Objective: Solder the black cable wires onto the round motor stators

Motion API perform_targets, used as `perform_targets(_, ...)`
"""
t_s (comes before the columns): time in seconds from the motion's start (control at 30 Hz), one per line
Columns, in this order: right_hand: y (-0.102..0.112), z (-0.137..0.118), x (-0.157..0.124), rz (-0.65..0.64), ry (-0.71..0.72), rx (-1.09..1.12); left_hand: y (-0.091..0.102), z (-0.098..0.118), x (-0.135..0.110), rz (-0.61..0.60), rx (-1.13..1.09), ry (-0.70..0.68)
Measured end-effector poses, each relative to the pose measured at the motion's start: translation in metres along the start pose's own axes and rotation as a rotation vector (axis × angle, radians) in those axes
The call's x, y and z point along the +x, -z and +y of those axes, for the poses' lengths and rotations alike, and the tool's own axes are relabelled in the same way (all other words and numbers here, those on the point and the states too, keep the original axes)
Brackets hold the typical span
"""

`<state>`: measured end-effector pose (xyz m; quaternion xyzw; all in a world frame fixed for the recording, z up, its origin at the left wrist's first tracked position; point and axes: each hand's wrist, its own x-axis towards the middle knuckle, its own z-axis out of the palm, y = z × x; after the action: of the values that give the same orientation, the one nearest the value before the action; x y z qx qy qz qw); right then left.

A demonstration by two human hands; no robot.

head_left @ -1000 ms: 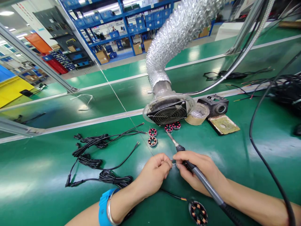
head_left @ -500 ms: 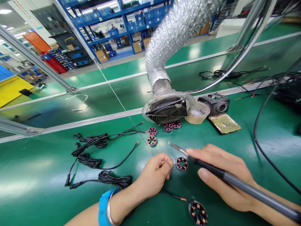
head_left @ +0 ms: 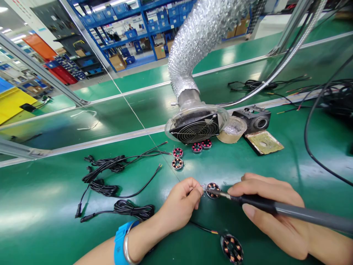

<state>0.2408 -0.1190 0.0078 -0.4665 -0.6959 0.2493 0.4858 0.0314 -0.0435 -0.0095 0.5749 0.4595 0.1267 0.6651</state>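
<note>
In my right hand (head_left: 278,209) is a soldering iron (head_left: 261,204), gripped like a pen. Its tip lies over a round stator with copper windings (head_left: 213,191), at the left part of the ring; whether it touches is hard to tell. Just left of that stator, my left hand (head_left: 186,195) is closed in a pinch on a thin wire (head_left: 203,188), most of which the fingers hide. Below, at the front, another copper-wound stator (head_left: 232,248) lies beside a black cable with coloured leads (head_left: 205,229) that runs out from under my left wrist.
Coiled black cables (head_left: 134,208) lie to the left. More stators (head_left: 177,163) sit under a fume extractor (head_left: 197,127) on a foil duct. Behind the right hand are a solder-filled roll (head_left: 232,129), an iron stand (head_left: 252,119) and a yellow sponge (head_left: 264,141). A black cord (head_left: 309,147) curves at right.
The soldering iron's tip has come down and to the right, from above the left hand onto the stator. My left hand stays almost still, pinching beside the stator.
</note>
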Motion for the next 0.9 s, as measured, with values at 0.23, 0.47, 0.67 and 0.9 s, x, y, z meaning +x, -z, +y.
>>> perform_targets(0.23, -0.0025, -0.0023, -0.0003, -0.024, 0.028, -0.006, 0.0005, -0.0005, -0.0006, -0.007, 0.024, -0.009)
perform_targets(0.47, -0.0018, -0.005, -0.0011, -0.034, 0.1, -0.089, 0.001, -0.0028, -0.0006, -0.017, 0.027, -0.015)
perform_targets(0.67, 0.0024, -0.0061, -0.004, -0.004, 0.072, -0.087, 0.0006, 0.0, -0.0009, -0.016, 0.026, -0.011)
perform_targets(0.9, 0.0001, -0.004, -0.0026, 0.013, 0.094, -0.046, 0.0008, -0.0002, -0.0007, -0.022, 0.023, -0.014)
